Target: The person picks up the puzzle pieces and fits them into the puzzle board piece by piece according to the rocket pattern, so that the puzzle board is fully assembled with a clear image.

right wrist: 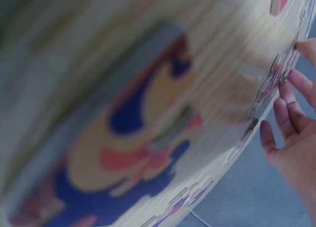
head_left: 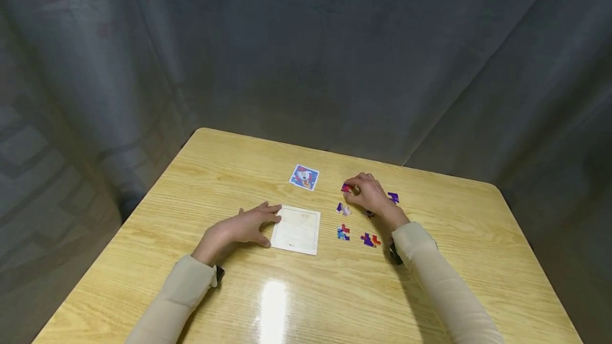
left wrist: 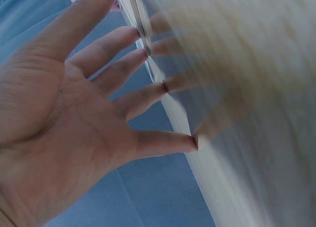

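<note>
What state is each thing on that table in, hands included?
Left hand: fingers spread, at the white board's edge
White board: lying flat on the table
Right hand: pinching a red piece
Red piece: between thumb and finger
Other puzzle pieces: loose, apart from one another
Picture card: flat, picture side up

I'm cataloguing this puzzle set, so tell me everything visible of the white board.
The board is a thin, off-white square with a line just inside its edge, faint brownish marks towards the far side and a small dark spot nearer the person. Its material is unclear. It lies flat on the table, slightly turned; the left hand touches its left side.
</note>
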Demonstrator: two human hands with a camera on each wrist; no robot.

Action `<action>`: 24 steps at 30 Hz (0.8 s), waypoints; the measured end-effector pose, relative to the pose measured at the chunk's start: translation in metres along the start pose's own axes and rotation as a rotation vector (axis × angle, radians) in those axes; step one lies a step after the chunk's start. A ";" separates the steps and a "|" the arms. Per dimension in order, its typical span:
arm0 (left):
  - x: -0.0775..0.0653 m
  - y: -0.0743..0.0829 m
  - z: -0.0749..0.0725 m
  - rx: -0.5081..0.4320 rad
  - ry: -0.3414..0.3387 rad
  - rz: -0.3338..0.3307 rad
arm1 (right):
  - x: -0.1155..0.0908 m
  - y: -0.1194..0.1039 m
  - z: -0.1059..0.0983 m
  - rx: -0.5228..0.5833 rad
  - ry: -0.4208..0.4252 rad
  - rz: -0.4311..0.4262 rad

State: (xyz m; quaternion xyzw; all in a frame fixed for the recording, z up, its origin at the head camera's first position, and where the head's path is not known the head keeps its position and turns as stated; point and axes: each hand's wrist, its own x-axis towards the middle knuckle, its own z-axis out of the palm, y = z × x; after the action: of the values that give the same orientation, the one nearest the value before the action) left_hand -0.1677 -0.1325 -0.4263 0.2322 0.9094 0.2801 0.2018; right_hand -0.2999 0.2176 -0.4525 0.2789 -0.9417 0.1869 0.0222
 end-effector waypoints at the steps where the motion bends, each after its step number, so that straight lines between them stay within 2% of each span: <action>1: 0.000 0.000 0.000 0.000 0.001 0.000 | 0.000 0.000 0.000 -0.006 0.002 0.003; 13: -0.002 0.002 -0.001 0.005 -0.002 -0.001 | -0.001 -0.008 -0.001 -0.040 0.005 0.028; 24: -0.002 0.003 0.000 -0.004 -0.003 -0.005 | 0.000 -0.009 -0.001 -0.114 0.047 -0.033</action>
State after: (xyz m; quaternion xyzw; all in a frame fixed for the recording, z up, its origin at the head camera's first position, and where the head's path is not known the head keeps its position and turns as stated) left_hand -0.1653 -0.1315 -0.4241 0.2300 0.9090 0.2812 0.2042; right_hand -0.2953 0.2109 -0.4489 0.2884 -0.9453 0.1389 0.0632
